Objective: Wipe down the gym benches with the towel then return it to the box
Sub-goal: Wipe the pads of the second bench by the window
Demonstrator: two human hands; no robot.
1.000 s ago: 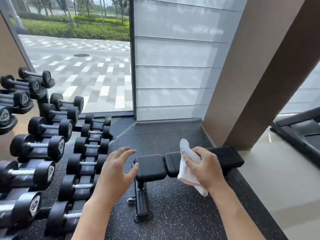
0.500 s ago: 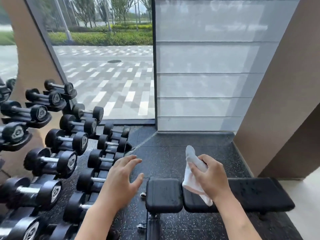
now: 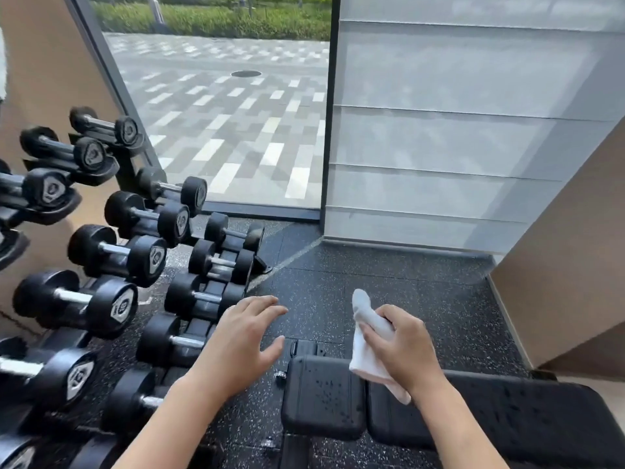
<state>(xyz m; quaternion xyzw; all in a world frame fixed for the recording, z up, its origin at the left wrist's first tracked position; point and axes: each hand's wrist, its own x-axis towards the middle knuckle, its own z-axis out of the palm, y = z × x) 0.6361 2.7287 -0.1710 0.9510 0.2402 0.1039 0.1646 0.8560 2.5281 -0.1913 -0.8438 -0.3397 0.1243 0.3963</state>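
A black padded gym bench [image 3: 500, 414] lies across the bottom right, its short seat pad [image 3: 321, 397] at its left end, both speckled with droplets. My right hand [image 3: 402, 350] grips a crumpled white towel [image 3: 367, 336] just above the gap between the two pads. One towel end sticks up past my fingers and the other hangs below my palm. My left hand [image 3: 241, 343] hovers to the left of the seat pad with fingers spread, holding nothing. No box is in view.
A rack of black dumbbells [image 3: 111, 252] fills the left side, close to my left hand. A glass wall [image 3: 230, 113] and frosted panels [image 3: 439, 137] stand behind. A tan pillar [image 3: 568, 272] rises at the right. Dark speckled rubber floor [image 3: 389, 282] lies beyond the bench.
The view has closed in on the bench, which now sits lower and larger in frame. Both hands keep their pose, the right still gripping the towel.
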